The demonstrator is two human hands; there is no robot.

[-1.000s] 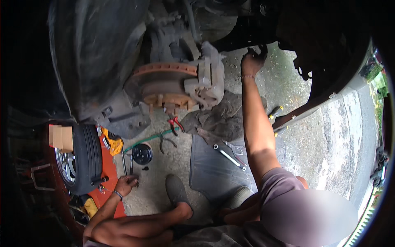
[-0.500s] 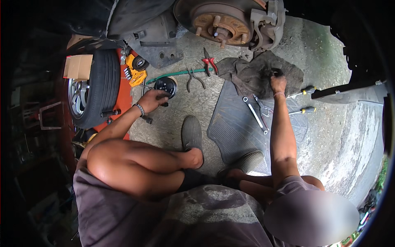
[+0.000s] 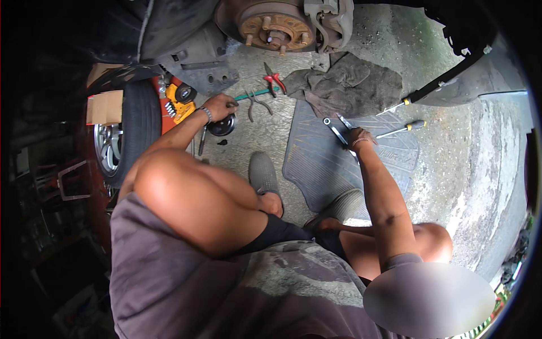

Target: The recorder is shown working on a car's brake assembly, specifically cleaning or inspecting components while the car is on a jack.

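Observation:
My left hand [image 3: 220, 107] has curled fingers above a round black part [image 3: 222, 126], beside a green rod [image 3: 254, 94]; whatever is in the fingers is too small to make out. My right hand [image 3: 357, 139] is closed over tools lying on the grey rubber mat [image 3: 310, 164]: a long double-ended wrench [image 3: 333, 129] and a tool like pliers [image 3: 344, 121]. Which one it grips is hidden. Grey pliers [image 3: 251, 107] and red-handled pliers [image 3: 272, 79] lie on the floor. A dark crumpled cloth [image 3: 361, 85] and yellow-handled screwdrivers [image 3: 416, 125] are near my right hand.
A rusty brake disc and hub [image 3: 271, 34] with its caliper [image 3: 333, 25] hang overhead. At left lie a wheel [image 3: 138, 135], a cardboard box [image 3: 104, 107] and a yellow tool [image 3: 183, 107]. My legs and grey clogs [image 3: 261, 172] occupy the foreground.
The view has tipped down from the brake to the floor. My right hand has come from under the car, past the cloth, down onto the mat's tools. My left hand has moved forward.

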